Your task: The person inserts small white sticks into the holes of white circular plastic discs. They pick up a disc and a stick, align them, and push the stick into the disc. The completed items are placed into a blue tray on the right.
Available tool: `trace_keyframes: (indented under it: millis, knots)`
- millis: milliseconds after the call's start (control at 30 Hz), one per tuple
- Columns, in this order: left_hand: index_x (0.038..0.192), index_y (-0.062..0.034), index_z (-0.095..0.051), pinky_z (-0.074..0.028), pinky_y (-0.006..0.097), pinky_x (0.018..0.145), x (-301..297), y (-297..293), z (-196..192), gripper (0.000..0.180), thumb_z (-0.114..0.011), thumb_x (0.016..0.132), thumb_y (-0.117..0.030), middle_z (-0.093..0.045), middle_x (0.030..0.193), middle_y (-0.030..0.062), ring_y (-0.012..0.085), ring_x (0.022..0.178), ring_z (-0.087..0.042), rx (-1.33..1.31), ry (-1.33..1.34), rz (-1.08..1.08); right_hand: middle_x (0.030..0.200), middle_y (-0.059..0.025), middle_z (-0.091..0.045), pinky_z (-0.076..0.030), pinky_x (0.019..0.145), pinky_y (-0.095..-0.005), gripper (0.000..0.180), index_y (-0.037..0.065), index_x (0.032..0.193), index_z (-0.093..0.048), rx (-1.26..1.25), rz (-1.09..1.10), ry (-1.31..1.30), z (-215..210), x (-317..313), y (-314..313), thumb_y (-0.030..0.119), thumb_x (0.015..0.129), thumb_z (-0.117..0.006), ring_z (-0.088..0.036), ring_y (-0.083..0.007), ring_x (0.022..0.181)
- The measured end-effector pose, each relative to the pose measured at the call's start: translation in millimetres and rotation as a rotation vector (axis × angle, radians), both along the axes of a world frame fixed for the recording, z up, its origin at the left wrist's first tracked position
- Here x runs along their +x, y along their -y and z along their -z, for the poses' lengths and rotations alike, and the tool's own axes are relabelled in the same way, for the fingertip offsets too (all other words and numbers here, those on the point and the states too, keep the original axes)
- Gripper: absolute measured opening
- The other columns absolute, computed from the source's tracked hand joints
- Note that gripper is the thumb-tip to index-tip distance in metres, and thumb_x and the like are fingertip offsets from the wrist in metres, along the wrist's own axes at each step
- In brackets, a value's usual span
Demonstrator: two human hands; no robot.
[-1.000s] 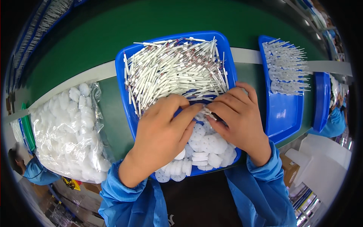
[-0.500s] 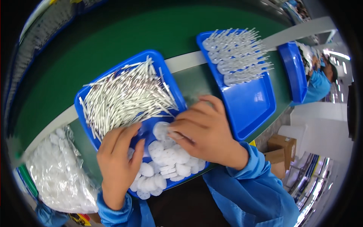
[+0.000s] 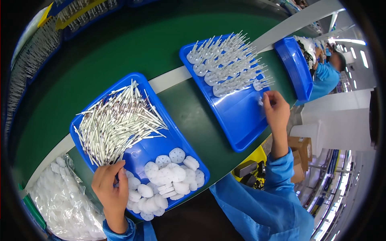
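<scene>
My left hand (image 3: 109, 188) is at the near left edge of a blue tray (image 3: 179, 140), thumb and forefinger pinched beside a heap of thin white sticks (image 3: 120, 122). Whatever sits in that pinch is hidden. Round white discs with small holes (image 3: 171, 176) are piled in the tray's near part. Over the right edge of a second blue tray (image 3: 241, 124) is my right hand (image 3: 277, 114), its fingertips together. A small pale blur shows at them, too unclear to name. Rows of clear discs with upright sticks (image 3: 225, 66) fill that tray's far part.
A clear bag of white discs (image 3: 64, 201) lies at the left. Farther right stand another blue tray (image 3: 295, 68) and a co-worker in blue (image 3: 327, 76). A yellow bin (image 3: 257, 160) and cardboard boxes (image 3: 299, 148) are below the green table (image 3: 181, 104).
My right hand has moved from the disc pile to the second tray, where another stick-and-disc piece now stands at the right. My left hand has drawn back to the sticks. The view has shifted.
</scene>
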State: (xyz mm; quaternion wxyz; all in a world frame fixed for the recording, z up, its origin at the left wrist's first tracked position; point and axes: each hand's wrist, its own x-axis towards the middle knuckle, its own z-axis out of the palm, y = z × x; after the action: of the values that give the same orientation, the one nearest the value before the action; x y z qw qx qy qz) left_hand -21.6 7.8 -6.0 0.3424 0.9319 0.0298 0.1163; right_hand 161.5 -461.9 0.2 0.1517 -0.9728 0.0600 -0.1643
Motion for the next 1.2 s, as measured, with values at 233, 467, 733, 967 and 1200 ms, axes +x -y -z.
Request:
trace_keyframes:
  millis: [233,467,733,967,1200]
  knots:
    - [0.108,-0.0028,-0.08,-0.042,0.036,0.059,1.4,0.2,0.2,0.019,-0.075,0.09,0.003,-0.069,0.084,0.0074,0.022,0.068,-0.057,-0.016,0.041,0.013,0.099,-0.013,-0.077,-0.06,0.071,-0.0395,0.012,0.008,0.102,-0.08,-0.073,-0.23,0.007,-4.1,11.3,-17.8,0.017,0.096,-0.076,-0.076,-0.0297,0.079]
    - [0.106,-0.0033,-0.081,-0.043,0.036,0.06,0.9,1.2,-0.7,0.019,-0.076,0.089,0.004,-0.07,0.083,0.0075,0.0228,0.068,-0.058,-0.042,0.039,0.008,0.1,-0.0115,-0.077,-0.061,0.084,-0.0397,0.011,0.005,0.103,-0.079,-0.007,-0.635,0.026,-7.5,-1.2,-78.9,0.011,0.093,-0.08,-0.076,-0.0303,0.086]
    - [0.103,-0.0048,-0.082,-0.055,0.039,0.069,3.8,0.2,-3.6,0.021,-0.081,0.083,0.002,-0.076,0.088,0.0111,0.0304,0.076,-0.069,-0.07,0.054,0.019,0.104,-0.0115,-0.075,-0.056,0.073,-0.0378,0.03,0.004,0.118,-0.076,0.11,-0.556,-0.179,-11.2,-52.2,-109.4,0.011,0.09,-0.085,-0.072,-0.0255,0.076]
    - [0.105,-0.0064,-0.082,-0.057,0.041,0.073,6.5,-3.6,-5.2,0.022,-0.083,0.084,-0.002,-0.074,0.097,0.0091,0.0308,0.084,-0.071,0.145,0.065,0.111,0.101,-0.0038,-0.073,-0.052,0.081,-0.0415,0.031,0.012,0.11,-0.078,-0.175,-0.755,0.2,-24.3,-58.3,-164.1,0.01,0.08,-0.087,-0.069,-0.0283,0.087]
    - [0.112,-0.008,-0.081,-0.055,0.043,0.088,1.7,-12.3,-23.5,0.032,-0.078,0.08,-0.001,-0.074,0.115,0.0058,0.0297,0.103,-0.068,0.22,0.012,0.125,0.086,-0.0042,-0.071,-0.046,0.084,-0.0422,0.01,0.013,0.092,-0.074,-0.28,-0.858,0.063,-8.4,-48.8,-259.0,0.018,0.087,-0.081,-0.066,-0.0255,0.084]
